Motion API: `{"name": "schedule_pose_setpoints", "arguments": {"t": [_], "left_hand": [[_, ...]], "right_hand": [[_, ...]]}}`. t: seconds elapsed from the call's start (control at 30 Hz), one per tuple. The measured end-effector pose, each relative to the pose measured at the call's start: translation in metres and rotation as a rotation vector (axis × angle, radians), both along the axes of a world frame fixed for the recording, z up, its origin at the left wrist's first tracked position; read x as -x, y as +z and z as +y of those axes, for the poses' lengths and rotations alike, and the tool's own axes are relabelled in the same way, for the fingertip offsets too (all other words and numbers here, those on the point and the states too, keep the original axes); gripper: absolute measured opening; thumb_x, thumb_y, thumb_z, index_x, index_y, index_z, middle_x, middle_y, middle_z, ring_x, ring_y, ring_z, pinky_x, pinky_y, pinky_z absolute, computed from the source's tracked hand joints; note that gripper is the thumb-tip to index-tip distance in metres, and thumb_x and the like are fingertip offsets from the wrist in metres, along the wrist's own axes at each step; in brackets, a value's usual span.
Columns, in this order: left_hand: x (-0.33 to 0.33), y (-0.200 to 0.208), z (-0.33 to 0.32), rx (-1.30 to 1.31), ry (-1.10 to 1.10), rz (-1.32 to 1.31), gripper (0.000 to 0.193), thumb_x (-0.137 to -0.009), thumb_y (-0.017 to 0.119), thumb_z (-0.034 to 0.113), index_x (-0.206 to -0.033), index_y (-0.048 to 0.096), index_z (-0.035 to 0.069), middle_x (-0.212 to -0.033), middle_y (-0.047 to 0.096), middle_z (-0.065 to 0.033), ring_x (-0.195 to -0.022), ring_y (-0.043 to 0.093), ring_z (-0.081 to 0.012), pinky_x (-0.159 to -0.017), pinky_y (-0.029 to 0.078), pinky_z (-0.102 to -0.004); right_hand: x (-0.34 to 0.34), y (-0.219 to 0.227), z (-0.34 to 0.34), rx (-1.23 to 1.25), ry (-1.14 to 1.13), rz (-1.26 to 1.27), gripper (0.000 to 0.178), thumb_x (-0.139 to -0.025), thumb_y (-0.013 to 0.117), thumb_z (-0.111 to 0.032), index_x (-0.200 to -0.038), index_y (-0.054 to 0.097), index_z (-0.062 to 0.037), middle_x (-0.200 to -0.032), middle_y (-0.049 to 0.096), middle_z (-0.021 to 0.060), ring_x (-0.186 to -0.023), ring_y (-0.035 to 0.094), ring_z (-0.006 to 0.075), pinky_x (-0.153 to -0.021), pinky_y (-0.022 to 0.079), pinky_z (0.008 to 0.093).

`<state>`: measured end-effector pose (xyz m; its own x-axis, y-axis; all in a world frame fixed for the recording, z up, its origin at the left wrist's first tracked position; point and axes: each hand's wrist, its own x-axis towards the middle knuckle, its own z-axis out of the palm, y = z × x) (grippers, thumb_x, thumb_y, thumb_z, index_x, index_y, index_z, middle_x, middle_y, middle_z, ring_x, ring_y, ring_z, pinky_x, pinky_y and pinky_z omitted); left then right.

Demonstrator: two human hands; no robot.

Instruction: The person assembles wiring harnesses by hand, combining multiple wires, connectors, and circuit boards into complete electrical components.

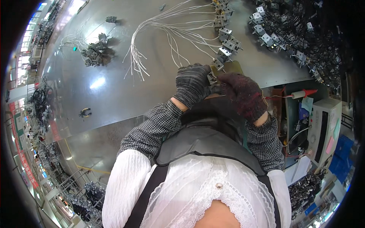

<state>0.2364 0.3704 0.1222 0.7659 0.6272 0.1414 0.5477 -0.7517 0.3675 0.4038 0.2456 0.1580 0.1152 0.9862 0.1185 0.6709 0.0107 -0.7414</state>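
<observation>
At the table's near edge, my left hand [192, 84], in a grey striped knit glove, is closed round a small metal switch-like block [211, 78]. My right hand [243, 94], in a dark red knit glove, is curled closed against the right side of that block; what its fingers hold is hidden. Just beyond my hands, a row of similar metal blocks [224, 53] runs away from me, with thin white wires [159, 24] fanning out to the left. A yellowish-brown flat piece [235, 67] lies beside the nearest blocks.
A large heap of metal blocks with black cables [292, 41] covers the far right. A smaller cluster of blocks [95, 51] sits on the metal table [114, 87] at left, near a small loose part [85, 113]. At right are a red-tipped probe [304, 94] and a pale instrument box [323, 125].
</observation>
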Motion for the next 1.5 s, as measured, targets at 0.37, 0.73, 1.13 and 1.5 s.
{"name": "schedule_pose_setpoints", "arguments": {"t": [0.37,0.73,1.13,1.5], "left_hand": [[-0.010,0.004,0.000,0.002,-0.031,0.033,0.054,-0.068,0.084,0.057,-0.096,0.070,0.013,-0.081,0.066,-0.0092,-0.081,0.067,-0.0315,-0.080,0.047,-0.0468],[-0.016,0.007,0.002,0.005,-0.066,0.092,0.056,-0.069,0.082,0.060,-0.096,0.071,0.013,-0.082,0.067,-0.0109,-0.084,0.067,-0.0344,-0.081,0.048,-0.0487],[0.057,0.009,0.005,-0.086,-0.144,-0.068,0.064,-0.079,0.083,0.048,-0.128,0.067,0.011,-0.116,0.070,-0.0137,-0.101,0.067,-0.0310,-0.094,0.051,-0.0455],[0.040,-0.006,0.020,-0.080,-0.171,-0.136,0.058,-0.076,0.081,0.057,-0.112,0.073,0.012,-0.089,0.070,-0.0081,-0.088,0.068,-0.0290,-0.094,0.047,-0.0459]], "right_hand": [[0.006,0.007,0.003,0.101,0.067,-0.382,0.032,-0.083,0.068,-0.010,-0.115,0.070,-0.0096,-0.101,0.073,0.0171,-0.092,0.072,0.0356,-0.079,0.058,0.0448],[0.004,0.011,0.001,0.079,-0.032,-0.170,0.029,-0.086,0.066,-0.006,-0.115,0.072,-0.0069,-0.105,0.073,0.0183,-0.097,0.071,0.0378,-0.085,0.058,0.0447],[0.010,-0.014,-0.012,0.156,0.052,0.548,0.028,-0.095,0.068,-0.009,-0.122,0.070,-0.0026,-0.110,0.073,0.0159,-0.102,0.072,0.0278,-0.089,0.057,0.0376],[-0.018,-0.036,0.005,0.186,-0.106,0.196,0.035,-0.098,0.062,-0.009,-0.132,0.067,-0.0046,-0.121,0.071,0.0182,-0.111,0.069,0.0333,-0.097,0.054,0.0398]]}}
